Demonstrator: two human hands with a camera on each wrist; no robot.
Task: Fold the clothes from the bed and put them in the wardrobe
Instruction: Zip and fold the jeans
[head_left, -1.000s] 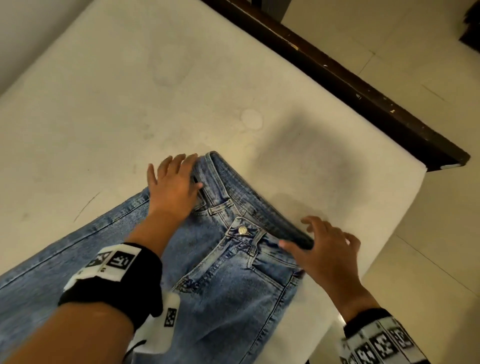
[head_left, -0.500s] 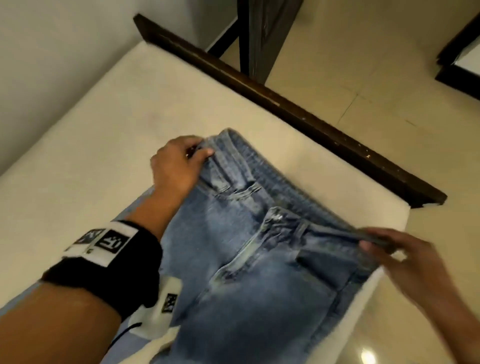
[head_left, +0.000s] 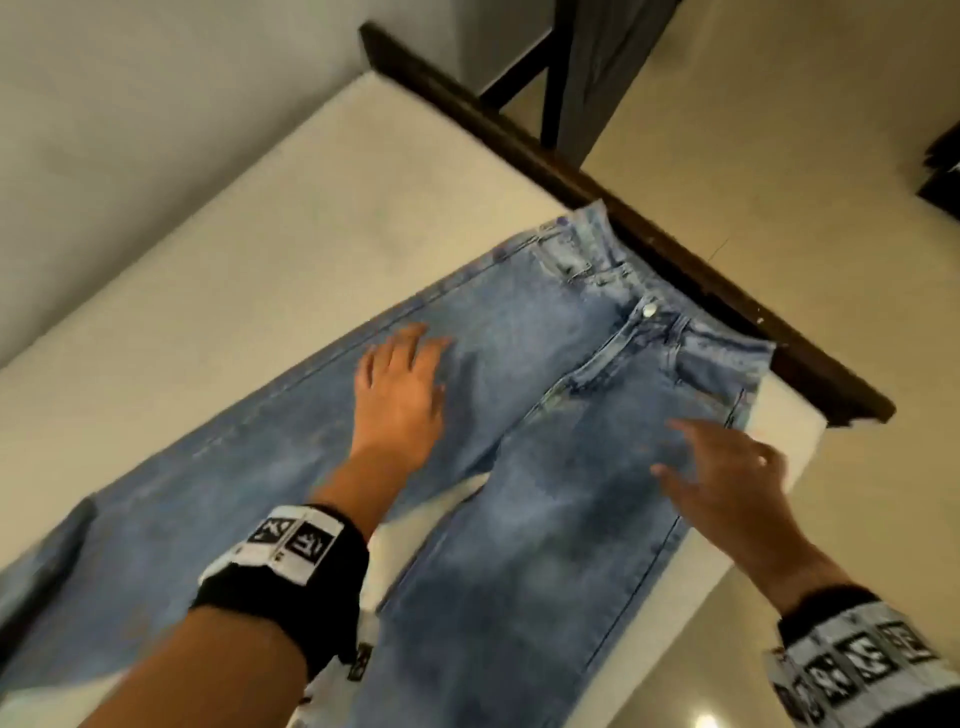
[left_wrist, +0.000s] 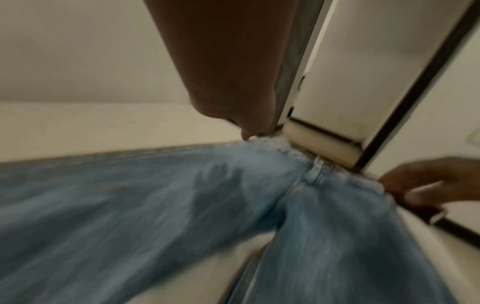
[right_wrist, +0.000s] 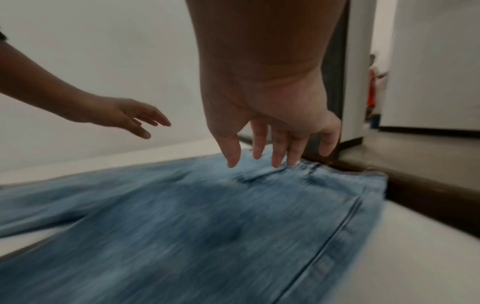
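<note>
Half a second earlier both hands pinched the waistband; here we had let go. Left hand (head_left: 400, 389), fingers spread, and right hand (head_left: 727, 467), fingers apart, hovered over jeans (head_left: 545, 467) lying flat on the bed (head_left: 260, 286), ready for folding. Only the right wrist view showed clear air beneath the fingertips (right_wrist: 231, 162).

Jeans: you have one pair of jeans (head_left: 524, 415) spread on the bed.
Bed: you see one bed (head_left: 270, 249).
Hands: two, your left hand (head_left: 400, 395) and your right hand (head_left: 727, 478).
Wrist bands: two, one wrist band (head_left: 291, 577) on each arm.
</note>
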